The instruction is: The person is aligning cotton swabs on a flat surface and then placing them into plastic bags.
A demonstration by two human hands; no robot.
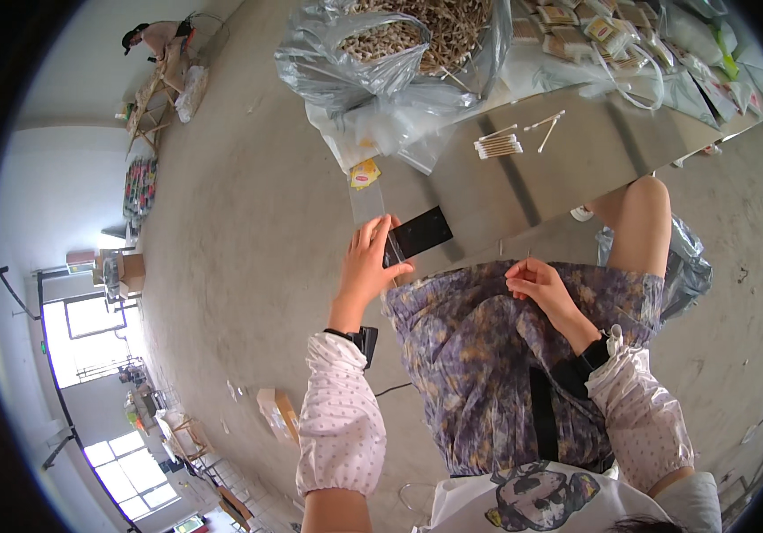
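At the table's near left end, my left hand [371,259] grips a flat black rectangular thing, phone-like in shape [422,233], its fingers along the far side and its thumb at the near side. My right hand [543,290] hovers over my lap with fingers curled in; whatever they may hold is hidden. Beyond it on the metal tabletop [568,191] lies a small row of cotton swabs [498,147]. Beside that row, a few loose swabs [548,129] lie crossed. A yellow-and-white packet [364,174] sits at the table's left edge.
A large grey plastic bag [310,67] full of loose swabs [439,31] stands on the far left of the table. Packed swab bags [612,35] are piled at the far right. A cardboard box [277,414] is on the floor at left; another person [161,40] works far off.
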